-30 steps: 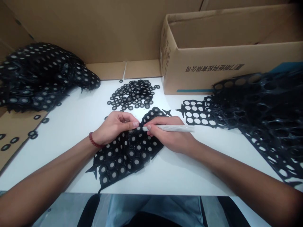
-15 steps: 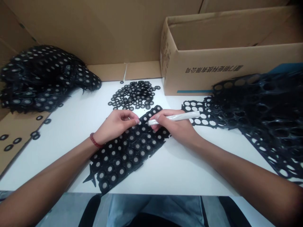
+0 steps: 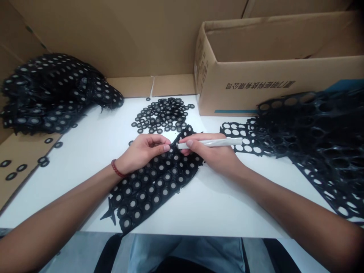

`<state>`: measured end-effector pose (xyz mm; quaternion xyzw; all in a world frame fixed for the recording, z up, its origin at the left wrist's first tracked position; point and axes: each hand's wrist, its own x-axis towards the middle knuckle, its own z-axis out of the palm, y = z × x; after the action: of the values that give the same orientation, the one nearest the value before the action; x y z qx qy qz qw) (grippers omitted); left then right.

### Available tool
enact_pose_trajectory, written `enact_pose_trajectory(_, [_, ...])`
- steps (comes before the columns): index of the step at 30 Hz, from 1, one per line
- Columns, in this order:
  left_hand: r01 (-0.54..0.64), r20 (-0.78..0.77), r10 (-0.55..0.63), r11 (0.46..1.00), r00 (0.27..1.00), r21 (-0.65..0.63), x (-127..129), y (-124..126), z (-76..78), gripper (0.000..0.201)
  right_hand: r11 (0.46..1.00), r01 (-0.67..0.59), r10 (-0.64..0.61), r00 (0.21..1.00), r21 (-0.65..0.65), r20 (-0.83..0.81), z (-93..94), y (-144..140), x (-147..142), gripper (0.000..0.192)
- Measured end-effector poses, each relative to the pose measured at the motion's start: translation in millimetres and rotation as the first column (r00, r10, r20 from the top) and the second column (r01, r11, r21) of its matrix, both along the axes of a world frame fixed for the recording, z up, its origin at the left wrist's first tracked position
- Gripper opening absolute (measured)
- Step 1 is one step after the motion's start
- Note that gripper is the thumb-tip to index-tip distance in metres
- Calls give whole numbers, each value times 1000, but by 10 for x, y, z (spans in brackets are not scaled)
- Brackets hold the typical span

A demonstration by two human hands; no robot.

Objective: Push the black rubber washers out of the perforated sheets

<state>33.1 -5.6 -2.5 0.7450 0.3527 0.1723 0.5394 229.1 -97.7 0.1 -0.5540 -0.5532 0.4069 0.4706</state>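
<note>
Bending up the far edge of a black, rubbery sheet of grey-centred rings (image 3: 152, 185), flatter half a second ago, on the white tabletop (image 3: 233, 212), with left hand (image 3: 142, 152) pinched on that edge and right hand (image 3: 217, 153) clamped around a white pen-shaped tool (image 3: 220, 142), apparently working one spot.

Cardboard box (image 3: 256, 72) — on white table (image 3: 233, 208), rear right — cardboard panel (image 3: 142, 34) behind.
</note>
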Motion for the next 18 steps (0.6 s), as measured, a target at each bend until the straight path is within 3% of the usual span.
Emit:
enact_pose_trajectory(9, [-26, 36, 27, 999, 999, -42, -24, -1, -10, 23, 999, 34, -34, 999, -13, -21, 16, -26, -49, 20])
enact_pose_trajectory(14, [-30, 87, 33, 999, 996, -33, -9, -14, -42, 19, 997, 73, -72, 995, -21, 68, 40, -46, -77, 18])
enact_pose_trajectory(18, [13, 118, -9, 999, 993, -35, 6, -43, -42, 15, 1000, 18, -20, 985, 17, 171, 13, -70, -91, 18])
